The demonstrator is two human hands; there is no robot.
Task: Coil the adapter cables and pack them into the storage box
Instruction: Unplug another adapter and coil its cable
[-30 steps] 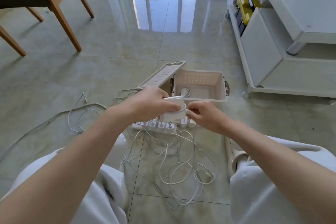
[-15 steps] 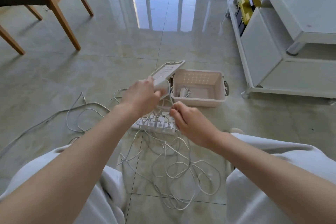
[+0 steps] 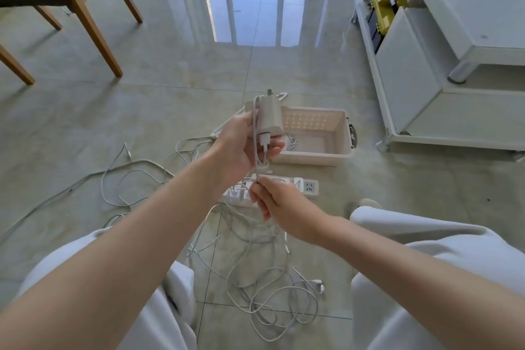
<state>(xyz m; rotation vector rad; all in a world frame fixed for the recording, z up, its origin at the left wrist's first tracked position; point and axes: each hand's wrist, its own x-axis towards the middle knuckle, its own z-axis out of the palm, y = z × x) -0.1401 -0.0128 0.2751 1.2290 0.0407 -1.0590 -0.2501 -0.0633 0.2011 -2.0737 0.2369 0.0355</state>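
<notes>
adapter [image 3: 270,116]: we are holding it upright above the floor [image 3: 170,111], near the storage box [image 3: 312,158], probably so its cable [image 3: 256,172] is hanging free for coiling | left hand [image 3: 241,153]: fingers are wrapping the adapter | right hand [image 3: 274,200]: fingers are pinching the cable just below | loose cables [image 3: 264,311] are lying tangled by the power strip [image 3: 308,187]
</notes>
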